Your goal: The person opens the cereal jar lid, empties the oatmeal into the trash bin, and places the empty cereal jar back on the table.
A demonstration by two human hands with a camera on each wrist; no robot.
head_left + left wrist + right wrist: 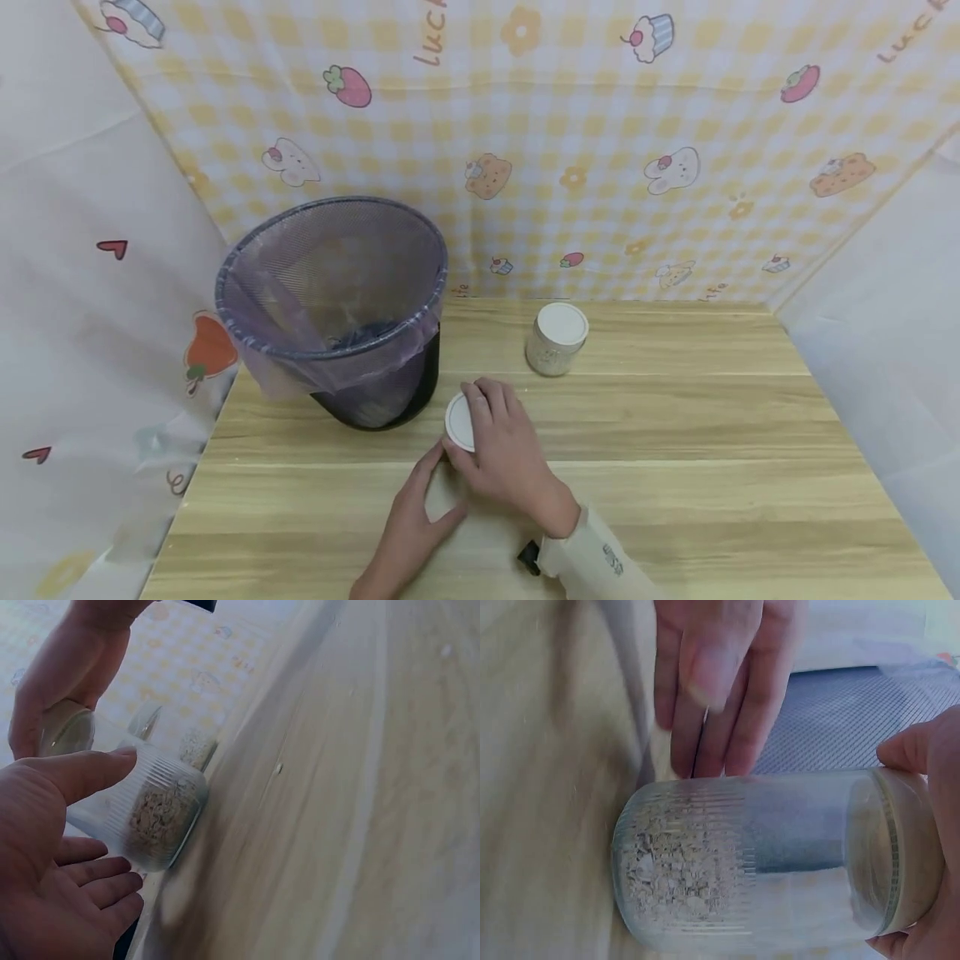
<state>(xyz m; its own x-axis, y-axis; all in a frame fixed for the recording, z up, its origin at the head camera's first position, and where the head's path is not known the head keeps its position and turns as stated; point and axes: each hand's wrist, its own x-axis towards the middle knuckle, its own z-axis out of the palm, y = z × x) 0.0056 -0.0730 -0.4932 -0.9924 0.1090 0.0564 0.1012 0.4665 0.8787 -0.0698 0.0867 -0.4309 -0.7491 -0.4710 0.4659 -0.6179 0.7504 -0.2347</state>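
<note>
A ribbed clear glass jar (690,862) stands on the table, its lower half filled with pale flakes. From above, my right hand (506,450) grips its white lid (459,422), thumb on one side and fingers on the other. Beside the jar's body is my left hand (408,525), thumb spread away from nearly straight fingers. In the left wrist view, the thumb of that left hand (75,825) overlaps the ribbed glass. The right hand (937,802) shows at the lid end in the right wrist view.
A second jar (555,342) with a white lid stands farther back on the wooden table (712,433). A mesh waste bin (408,387) lined with a thin purple bag is at the left, close to the held jar. Behind hangs a yellow checked cloth (570,108).
</note>
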